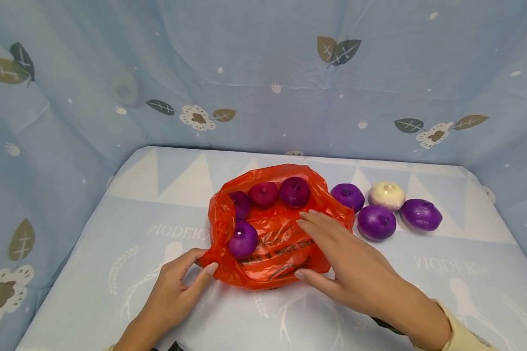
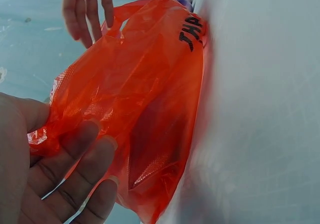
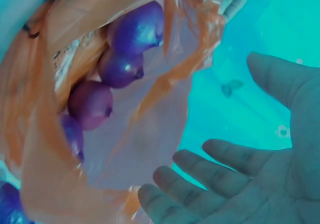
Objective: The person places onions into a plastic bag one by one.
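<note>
An orange plastic bag point(image 1: 272, 243) lies on the table with its mouth open towards the back. Several purple onions point(image 1: 294, 191) sit inside it, one of them near the left edge point(image 1: 243, 240). My left hand point(image 1: 204, 261) pinches the bag's near left corner between thumb and fingers; in the left wrist view the fingers point(image 2: 90, 139) show through the bag's film point(image 2: 140, 84). My right hand point(image 1: 299, 246) lies flat on the bag's right side, fingers straight. The right wrist view shows that open palm point(image 3: 230, 104) beside the bag's mouth point(image 3: 150, 134) and the onions point(image 3: 135, 29) within.
To the right of the bag lie three loose purple onions point(image 1: 376, 222) and a white one point(image 1: 386, 195). A pale blue printed cloth covers the table point(image 1: 114, 273). Blue fabric walls point(image 1: 263, 73) with leaf prints close off the back and both sides.
</note>
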Action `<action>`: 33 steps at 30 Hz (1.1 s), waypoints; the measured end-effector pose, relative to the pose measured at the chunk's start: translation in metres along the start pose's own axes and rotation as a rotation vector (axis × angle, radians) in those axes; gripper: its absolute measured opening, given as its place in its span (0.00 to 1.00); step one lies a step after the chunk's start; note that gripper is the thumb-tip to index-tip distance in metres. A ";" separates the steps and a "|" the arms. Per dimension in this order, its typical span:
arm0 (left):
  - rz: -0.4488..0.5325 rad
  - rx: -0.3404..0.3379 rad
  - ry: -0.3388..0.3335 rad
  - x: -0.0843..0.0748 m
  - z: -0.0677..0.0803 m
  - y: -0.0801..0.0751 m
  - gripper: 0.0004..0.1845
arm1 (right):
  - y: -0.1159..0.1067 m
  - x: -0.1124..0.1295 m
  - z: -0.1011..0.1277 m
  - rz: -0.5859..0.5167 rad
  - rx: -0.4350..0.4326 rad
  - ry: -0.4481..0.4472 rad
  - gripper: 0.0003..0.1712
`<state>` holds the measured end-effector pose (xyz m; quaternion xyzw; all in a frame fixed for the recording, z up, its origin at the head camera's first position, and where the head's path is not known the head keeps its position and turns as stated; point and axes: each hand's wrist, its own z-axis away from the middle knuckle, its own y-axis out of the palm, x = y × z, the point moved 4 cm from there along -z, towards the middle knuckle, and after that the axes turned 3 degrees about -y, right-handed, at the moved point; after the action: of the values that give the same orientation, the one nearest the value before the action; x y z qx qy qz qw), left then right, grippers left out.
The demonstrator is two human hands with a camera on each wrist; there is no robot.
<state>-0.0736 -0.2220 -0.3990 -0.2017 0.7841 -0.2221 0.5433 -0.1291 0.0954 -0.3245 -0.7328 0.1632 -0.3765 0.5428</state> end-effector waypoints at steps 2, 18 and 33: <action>-0.003 0.000 -0.007 0.000 0.000 0.000 0.13 | -0.004 -0.005 0.006 0.000 -0.026 0.013 0.50; -0.017 0.001 -0.022 0.000 -0.001 0.000 0.13 | -0.034 -0.049 0.040 -0.016 -0.269 0.184 0.65; -0.033 -0.008 -0.013 -0.003 -0.001 -0.002 0.14 | -0.011 -0.108 0.046 -0.037 -0.171 0.336 0.64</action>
<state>-0.0735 -0.2222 -0.3955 -0.2184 0.7779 -0.2264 0.5440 -0.1686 0.2003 -0.3610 -0.7060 0.2696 -0.4880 0.4366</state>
